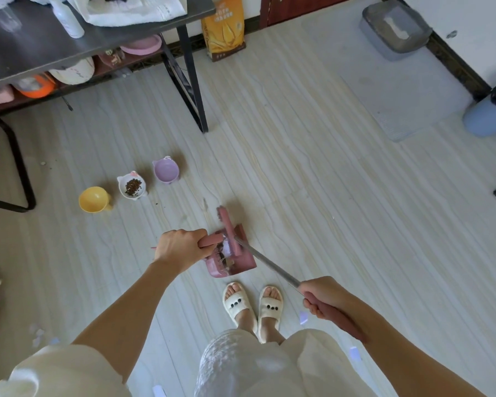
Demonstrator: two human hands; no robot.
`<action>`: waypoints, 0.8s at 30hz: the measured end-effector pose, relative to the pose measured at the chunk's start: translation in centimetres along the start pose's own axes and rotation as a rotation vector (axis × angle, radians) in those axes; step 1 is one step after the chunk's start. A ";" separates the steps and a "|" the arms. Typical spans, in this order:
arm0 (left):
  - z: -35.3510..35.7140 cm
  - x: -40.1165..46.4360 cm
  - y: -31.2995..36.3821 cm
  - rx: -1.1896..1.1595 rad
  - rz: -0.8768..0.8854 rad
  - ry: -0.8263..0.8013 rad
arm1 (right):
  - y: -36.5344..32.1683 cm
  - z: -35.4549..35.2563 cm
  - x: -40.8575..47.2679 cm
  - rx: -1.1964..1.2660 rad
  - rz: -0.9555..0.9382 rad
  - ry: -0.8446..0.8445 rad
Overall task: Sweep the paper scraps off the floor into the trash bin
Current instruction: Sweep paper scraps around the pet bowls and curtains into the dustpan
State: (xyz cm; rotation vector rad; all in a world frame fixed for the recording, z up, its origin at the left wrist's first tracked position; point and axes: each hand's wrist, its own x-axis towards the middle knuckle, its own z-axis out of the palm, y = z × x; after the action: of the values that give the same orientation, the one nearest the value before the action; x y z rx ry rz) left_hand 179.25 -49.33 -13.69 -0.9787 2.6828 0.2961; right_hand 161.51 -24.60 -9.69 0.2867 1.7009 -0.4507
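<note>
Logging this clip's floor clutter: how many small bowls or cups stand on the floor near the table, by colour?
Yellow plastic cup: 1
White cat-eared bowl holding brown kibble: 1
Purple cat-eared bowl: 1
Total: 3
All three stand on the pale wood-look floor, apart from the pink dustpan.

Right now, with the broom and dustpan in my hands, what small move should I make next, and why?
Probably pull the broom head back out of the pink plastic dustpan. Scraps already lie inside it, while pale paper scraps remain on the floor by your right foot. Your left hand grips the dustpan handle and your right hand grips the long metal-shafted broom, so both tools are ready.
</note>
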 end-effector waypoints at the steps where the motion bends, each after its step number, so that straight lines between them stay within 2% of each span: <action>1: 0.1 0.0 -0.1 -0.011 0.001 0.004 | -0.4 0.0 -0.3 -0.040 -0.027 -0.004; 4: 0.3 0.2 -0.1 -0.076 0.027 0.090 | -1.5 -0.4 -1.9 -0.061 -0.097 0.003; 8: 0.4 0.5 0.6 -0.136 0.051 0.353 | -2.1 -2.0 -3.0 0.024 -0.113 0.012; 10: 0.5 0.5 1.1 -0.146 0.022 0.411 | -2.0 -2.9 -3.0 0.076 -0.103 -0.003; 16: 0.8 0.2 1.8 -0.183 -0.031 0.415 | -0.9 -6.6 -1.9 0.387 -0.016 -0.148; 24: -0.5 2.4 5.4 -0.178 -0.018 0.240 | -0.8 -7.4 -2.2 0.453 -0.159 0.038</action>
State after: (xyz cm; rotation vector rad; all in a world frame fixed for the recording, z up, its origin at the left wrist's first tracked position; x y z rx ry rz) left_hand 173.81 -46.86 -13.42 -1.1570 2.9009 0.4468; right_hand 155.04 -21.85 -6.46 0.4905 1.6511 -0.9565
